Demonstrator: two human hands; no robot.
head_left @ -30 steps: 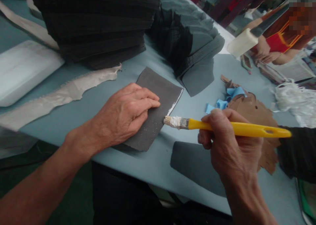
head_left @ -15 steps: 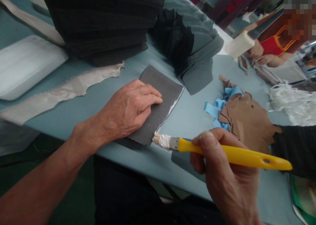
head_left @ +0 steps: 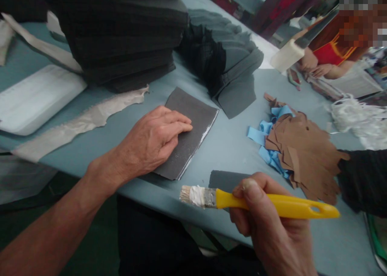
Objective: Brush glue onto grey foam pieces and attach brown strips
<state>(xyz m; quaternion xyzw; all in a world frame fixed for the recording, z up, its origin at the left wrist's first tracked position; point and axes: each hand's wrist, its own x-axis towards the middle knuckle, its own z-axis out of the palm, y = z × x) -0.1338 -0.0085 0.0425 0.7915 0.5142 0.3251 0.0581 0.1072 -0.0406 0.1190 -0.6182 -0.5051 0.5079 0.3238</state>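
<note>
My left hand [head_left: 160, 136] lies flat on a dark grey sheet [head_left: 196, 118], its fingers stretched out and pressing it to the table. A thin wet white line runs along the sheet's right edge. My right hand [head_left: 269, 215] grips a paintbrush [head_left: 236, 199] by its yellow handle. White paste coats the lower bristles near the metal band. The bristle tips hang just below the sheet's near corner, apart from it. Another dark grey piece [head_left: 226, 180] lies partly hidden behind the brush and my right hand.
Tall stacks of dark pieces [head_left: 130, 38] and grey pieces [head_left: 238, 94] stand at the back. A white block [head_left: 39, 98] and a pale fabric strip [head_left: 90, 112] lie left. Brown scraps [head_left: 308, 155], blue scraps [head_left: 256, 134] and white cords [head_left: 356, 118] lie right. Another person's hands [head_left: 317, 68] work beyond.
The paintbrush has come off the sheet's near corner and moved down, slightly left, with my right hand. My left hand stays on the sheet. The whole view has shifted a little.
</note>
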